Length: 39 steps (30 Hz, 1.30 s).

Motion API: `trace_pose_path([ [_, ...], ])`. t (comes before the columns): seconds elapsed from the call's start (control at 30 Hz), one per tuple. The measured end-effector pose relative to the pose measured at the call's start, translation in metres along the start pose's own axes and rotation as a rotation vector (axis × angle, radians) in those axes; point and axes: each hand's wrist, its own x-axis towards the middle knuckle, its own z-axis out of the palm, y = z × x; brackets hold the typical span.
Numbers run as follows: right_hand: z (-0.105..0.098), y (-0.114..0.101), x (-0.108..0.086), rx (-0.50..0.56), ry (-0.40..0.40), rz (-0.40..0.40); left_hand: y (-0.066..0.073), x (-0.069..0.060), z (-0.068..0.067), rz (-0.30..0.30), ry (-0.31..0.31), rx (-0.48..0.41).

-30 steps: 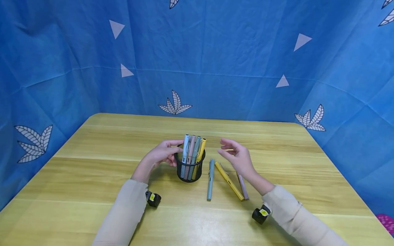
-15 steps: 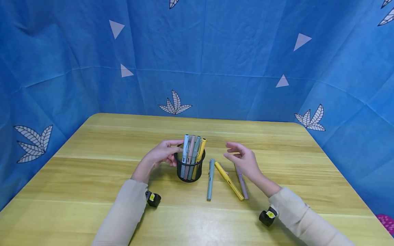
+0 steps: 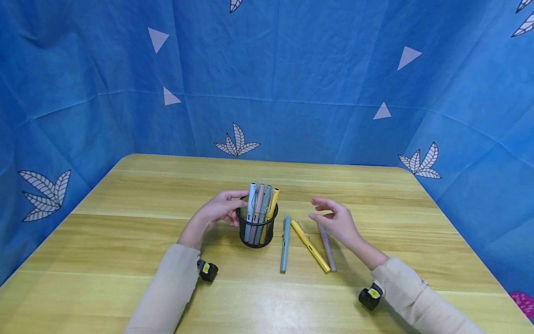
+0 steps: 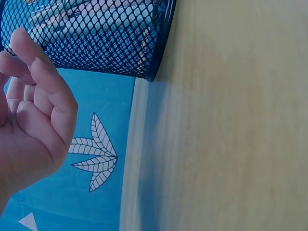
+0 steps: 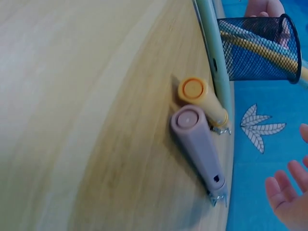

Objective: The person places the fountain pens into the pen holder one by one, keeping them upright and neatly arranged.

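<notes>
Left grip (image 3: 221, 208): pinching the rim of the mesh cup (image 3: 258, 224), upright just right of it.
Cupped pens (image 3: 258, 204): four, near vertical, tops tipped slightly right.
Right grip (image 3: 335, 220): released, raised above the bench (image 3: 375, 195).
Purple pen (image 3: 327, 248): lies below right grip; clip end away, slightly left.
Yellow pen (image 3: 309, 246): left of right grip; diagonal, clip end away-left.
Teal pen (image 3: 285, 246): further left; long axis nearly straight away.
</notes>
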Motion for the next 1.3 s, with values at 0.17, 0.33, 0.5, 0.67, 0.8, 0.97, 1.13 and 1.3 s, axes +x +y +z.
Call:
trace_pose_path([
  [0.17,-0.005,0.006,-0.001,-0.021,-0.017,0.029,-0.001,0.000,0.000,0.001,-0.007,-0.009],
  [0.33,-0.009,0.012,-0.002,-0.062,-0.030,0.036,-0.001,0.001,-0.001,0.002,-0.007,-0.011],
  [0.5,-0.012,0.017,-0.003,-0.066,-0.065,0.072,-0.001,0.000,-0.001,-0.002,-0.003,-0.006],
  [0.67,-0.016,0.018,-0.004,-0.064,-0.113,0.112,-0.001,0.000,-0.001,-0.002,-0.005,-0.006],
  [0.8,-0.019,0.019,-0.004,-0.051,-0.153,0.128,0.000,0.000,-0.001,-0.002,-0.006,-0.007],
  [0.97,-0.021,0.023,-0.003,-0.079,-0.187,0.137,-0.001,0.000,-0.001,0.000,-0.007,-0.009],
  [1.13,-0.022,0.031,-0.001,-0.138,-0.208,0.146,-0.002,0.000,-0.001,-0.002,-0.004,-0.007],
  [1.3,-0.024,0.036,0.003,-0.177,-0.246,0.172,-0.001,-0.001,-0.001,0.000,0.001,0.001],
])
